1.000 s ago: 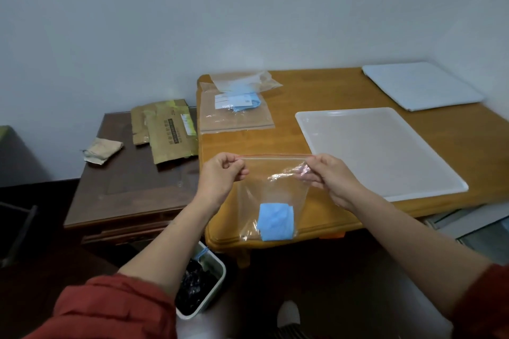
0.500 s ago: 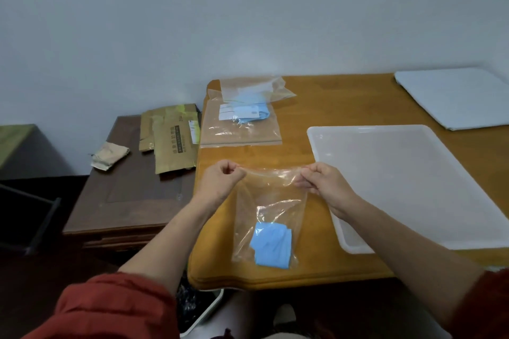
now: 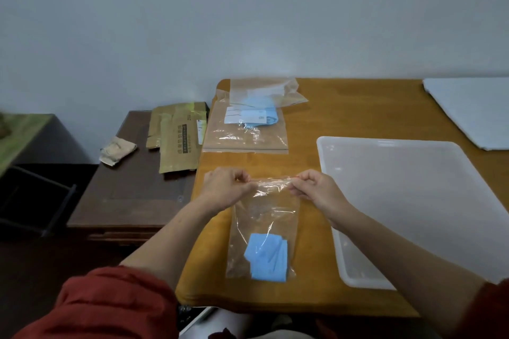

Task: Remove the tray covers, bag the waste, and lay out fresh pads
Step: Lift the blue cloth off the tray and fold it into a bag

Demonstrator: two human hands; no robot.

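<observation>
Left hand [image 3: 225, 190] and right hand [image 3: 316, 190]: fingers curled, each pinching one end of the top edge of the clear plastic bag [image 3: 264, 217]. The bag lies near the front-left corner of the orange wooden table [image 3: 344, 107], with a folded blue sheet [image 3: 265, 259] inside at its bottom. A shallow white plastic tray [image 3: 413, 201] sits just beside it, toward the right edge.

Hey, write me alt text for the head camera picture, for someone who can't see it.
The left hand and right hand pinch the top edge of a clear plastic bag holding a folded blue sheet, over a wooden table. A white tray sits to its right, and more clear bags lie farther back.
</observation>
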